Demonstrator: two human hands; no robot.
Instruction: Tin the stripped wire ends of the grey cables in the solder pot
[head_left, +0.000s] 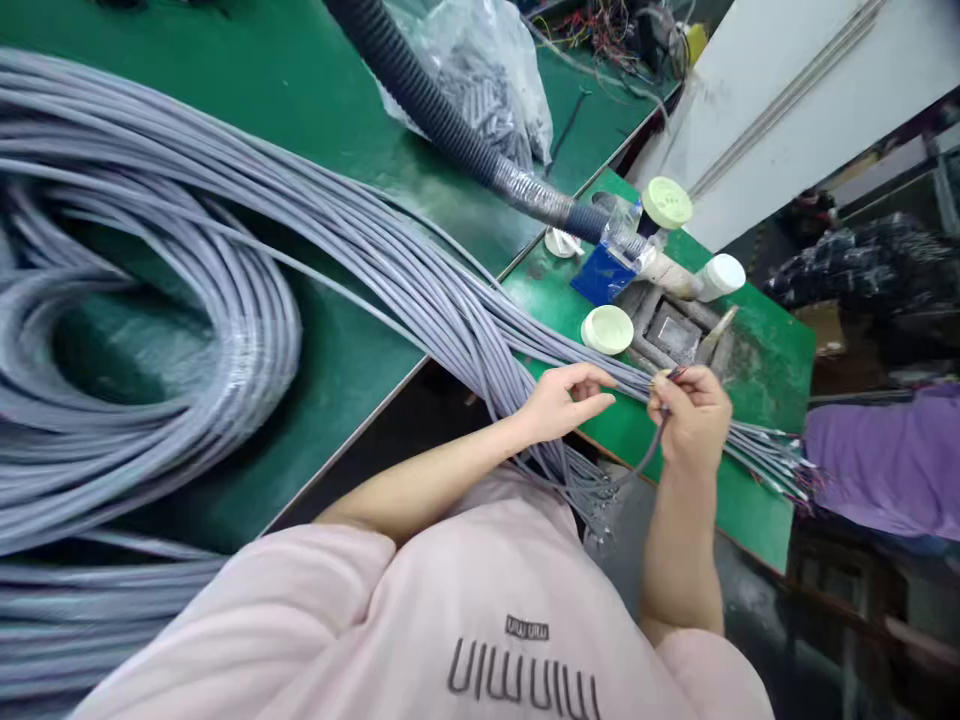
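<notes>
Because the wire ends are thin and I watch from a distance, I must judge the grip with care. My landmark is the dirty grey square frame (651, 352) on the smaller green bench (776, 345). Just on the near side of it, the fingers of the right hand (694, 410) are closed in a pinch on the end of a single grey round cable (651, 452), where small dark and red wires (677, 372) show. The left hand (559, 402) is further to the left of the frame, with thumb and fingers moderately apart, and I see nothing held in them. The long grey cable bundle (450, 300) passes along the near side of the frame. In my judgement, the pinch should sit on the jacket close to the wires, firm but not crushing, while the left hand supports the cable, so its loop does not pull or catch the bundle.
</notes>
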